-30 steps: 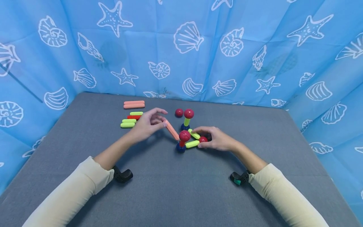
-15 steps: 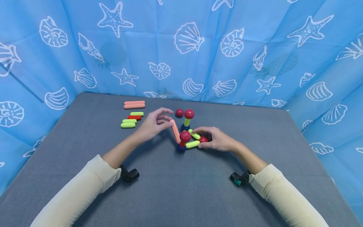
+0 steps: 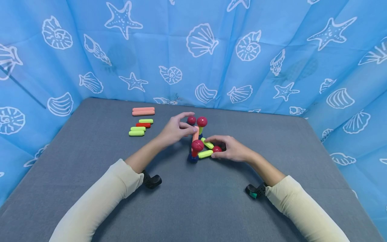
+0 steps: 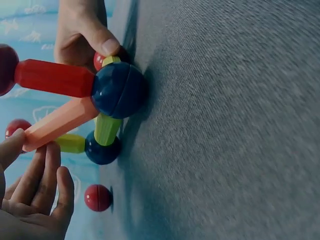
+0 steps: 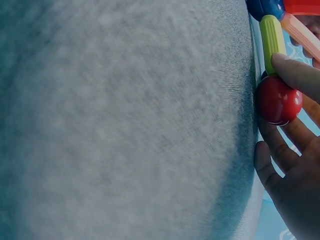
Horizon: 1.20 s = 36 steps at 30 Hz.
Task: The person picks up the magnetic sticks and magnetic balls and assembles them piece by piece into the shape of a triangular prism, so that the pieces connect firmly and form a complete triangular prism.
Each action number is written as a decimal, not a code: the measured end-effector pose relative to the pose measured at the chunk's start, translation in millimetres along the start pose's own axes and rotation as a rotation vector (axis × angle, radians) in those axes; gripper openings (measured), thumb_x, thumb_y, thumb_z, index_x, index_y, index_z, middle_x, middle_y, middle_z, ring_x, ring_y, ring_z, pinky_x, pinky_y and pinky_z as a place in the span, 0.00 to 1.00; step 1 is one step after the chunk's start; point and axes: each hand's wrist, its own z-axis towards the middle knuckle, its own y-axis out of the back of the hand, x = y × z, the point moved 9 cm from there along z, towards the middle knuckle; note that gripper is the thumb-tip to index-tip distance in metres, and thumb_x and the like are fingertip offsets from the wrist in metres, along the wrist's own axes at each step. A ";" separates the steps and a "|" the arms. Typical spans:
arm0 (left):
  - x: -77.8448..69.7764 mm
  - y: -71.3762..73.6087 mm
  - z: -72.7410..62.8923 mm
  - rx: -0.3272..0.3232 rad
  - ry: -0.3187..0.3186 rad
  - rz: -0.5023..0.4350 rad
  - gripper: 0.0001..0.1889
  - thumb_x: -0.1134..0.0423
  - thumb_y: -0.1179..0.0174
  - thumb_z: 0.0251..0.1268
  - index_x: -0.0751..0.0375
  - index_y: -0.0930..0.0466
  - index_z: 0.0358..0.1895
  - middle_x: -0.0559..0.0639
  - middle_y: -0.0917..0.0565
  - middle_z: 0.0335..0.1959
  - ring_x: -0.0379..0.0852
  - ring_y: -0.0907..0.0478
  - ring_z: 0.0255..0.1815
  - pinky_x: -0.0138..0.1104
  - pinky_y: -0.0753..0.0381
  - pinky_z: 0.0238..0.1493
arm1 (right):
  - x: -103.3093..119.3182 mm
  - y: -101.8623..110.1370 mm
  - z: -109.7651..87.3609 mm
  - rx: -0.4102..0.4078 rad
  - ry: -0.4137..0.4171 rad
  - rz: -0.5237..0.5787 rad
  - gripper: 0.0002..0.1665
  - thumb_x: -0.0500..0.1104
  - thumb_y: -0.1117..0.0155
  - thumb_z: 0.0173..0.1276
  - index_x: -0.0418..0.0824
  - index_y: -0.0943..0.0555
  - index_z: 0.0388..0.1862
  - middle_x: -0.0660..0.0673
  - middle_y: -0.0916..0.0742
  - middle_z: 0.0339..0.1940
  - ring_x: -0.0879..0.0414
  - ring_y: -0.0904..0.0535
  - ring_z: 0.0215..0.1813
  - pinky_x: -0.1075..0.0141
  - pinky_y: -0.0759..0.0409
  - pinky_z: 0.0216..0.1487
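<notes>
My left hand (image 3: 175, 129) pinches the upper end of a salmon magnetic rod (image 4: 60, 122) between thumb and fingers. The rod slants up from the near blue ball (image 4: 120, 90), its lower end against that ball. From the same ball rises a red rod (image 4: 55, 77) topped by a red ball (image 3: 198, 145). Behind, a yellow-green rod (image 4: 71, 143) stands on a second blue ball (image 4: 102, 148), with another red ball (image 3: 202, 121) on top. My right hand (image 3: 231, 148) holds the red corner ball (image 5: 278, 101), where two flat-lying yellow-green rods (image 3: 205, 154) meet.
A loose red ball (image 4: 98, 198) lies behind the structure, near my left fingers. To the left on the grey table (image 3: 193, 201) are two salmon rods (image 3: 143, 111), several yellow-green rods (image 3: 136, 133) and a short red rod (image 3: 143, 125). A blue shell-patterned curtain (image 3: 211, 67) surrounds the table.
My left hand has moved right, swinging the salmon rod's upper end from the left toward the far upright. The right hand has stayed on the corner ball.
</notes>
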 end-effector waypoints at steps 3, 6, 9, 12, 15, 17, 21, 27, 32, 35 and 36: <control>-1.2 -5.2 2.8 0.006 0.001 0.015 0.32 0.59 0.35 0.68 0.53 0.35 0.73 0.54 0.12 0.44 0.48 0.15 0.47 0.42 0.17 0.50 | 0.8 0.3 0.1 -0.005 0.010 0.002 0.32 0.38 0.29 0.64 0.39 0.25 0.67 0.43 0.18 0.60 0.50 0.23 0.54 0.53 0.24 0.56; -4.4 -8.8 3.5 0.011 -0.019 0.035 0.32 0.59 0.35 0.68 0.54 0.36 0.73 0.54 0.12 0.42 0.51 0.16 0.45 0.39 0.20 0.43 | 1.1 0.3 0.5 -0.009 0.016 0.001 0.32 0.37 0.29 0.64 0.39 0.25 0.67 0.43 0.18 0.59 0.51 0.23 0.54 0.54 0.24 0.55; -7.0 -9.7 2.4 0.012 -0.041 0.051 0.31 0.59 0.36 0.69 0.55 0.36 0.72 0.54 0.13 0.41 0.51 0.17 0.45 0.38 0.24 0.41 | 2.2 0.2 1.2 -0.011 0.020 -0.003 0.32 0.37 0.29 0.64 0.40 0.25 0.67 0.43 0.18 0.60 0.51 0.23 0.54 0.55 0.23 0.55; -7.2 -8.8 1.0 0.012 -0.053 0.057 0.30 0.59 0.37 0.69 0.55 0.36 0.72 0.53 0.13 0.41 0.48 0.18 0.45 0.38 0.23 0.44 | 2.9 0.1 1.6 -0.011 0.023 -0.008 0.32 0.37 0.29 0.64 0.40 0.25 0.67 0.43 0.18 0.60 0.51 0.23 0.53 0.55 0.23 0.55; -6.1 -7.0 -0.7 0.012 -0.053 0.050 0.29 0.59 0.37 0.70 0.56 0.35 0.71 0.54 0.14 0.42 0.49 0.18 0.45 0.39 0.22 0.44 | 3.1 0.4 1.5 -0.010 0.024 -0.011 0.31 0.37 0.29 0.64 0.40 0.25 0.66 0.43 0.18 0.60 0.51 0.23 0.53 0.55 0.23 0.54; -5.3 -5.7 -1.8 0.010 -0.051 0.040 0.29 0.59 0.38 0.70 0.56 0.35 0.71 0.55 0.14 0.41 0.54 0.19 0.44 0.39 0.22 0.43 | 2.9 0.4 1.3 -0.007 0.023 -0.012 0.31 0.38 0.29 0.64 0.40 0.25 0.66 0.43 0.18 0.60 0.51 0.23 0.53 0.54 0.23 0.55; -3.8 -3.7 -3.1 0.010 -0.042 0.029 0.27 0.58 0.38 0.71 0.55 0.34 0.70 0.55 0.14 0.39 0.59 0.20 0.44 0.39 0.22 0.43 | 2.0 0.7 1.1 -0.005 0.018 -0.009 0.31 0.39 0.29 0.65 0.40 0.25 0.67 0.43 0.18 0.60 0.50 0.23 0.54 0.53 0.24 0.56; -2.7 -3.2 -2.8 0.011 -0.036 0.034 0.27 0.59 0.38 0.71 0.55 0.33 0.70 0.54 0.14 0.41 0.51 0.19 0.43 0.39 0.20 0.45 | 1.6 1.4 1.1 -0.007 0.021 -0.011 0.32 0.38 0.29 0.64 0.39 0.25 0.67 0.43 0.18 0.60 0.50 0.23 0.56 0.52 0.25 0.57; -2.6 -5.6 -2.0 0.013 -0.039 0.058 0.27 0.57 0.38 0.70 0.56 0.33 0.70 0.53 0.14 0.43 0.49 0.20 0.44 0.39 0.21 0.46 | 0.8 1.5 1.1 -0.008 0.017 -0.006 0.32 0.38 0.28 0.64 0.40 0.25 0.66 0.43 0.18 0.60 0.50 0.23 0.57 0.51 0.25 0.59; -3.3 -7.2 -1.6 0.012 -0.037 0.064 0.27 0.57 0.37 0.70 0.56 0.32 0.69 0.53 0.14 0.44 0.49 0.19 0.45 0.39 0.21 0.47 | 1.6 1.1 1.2 -0.007 0.020 0.003 0.32 0.38 0.28 0.64 0.39 0.25 0.67 0.43 0.18 0.60 0.50 0.23 0.57 0.51 0.25 0.59; -3.4 -7.4 -1.5 0.010 -0.036 0.064 0.27 0.57 0.37 0.70 0.56 0.32 0.69 0.53 0.14 0.44 0.49 0.19 0.45 0.39 0.20 0.47 | 2.0 1.0 1.2 -0.007 0.022 0.004 0.32 0.38 0.28 0.63 0.39 0.25 0.67 0.43 0.18 0.60 0.50 0.23 0.57 0.51 0.25 0.59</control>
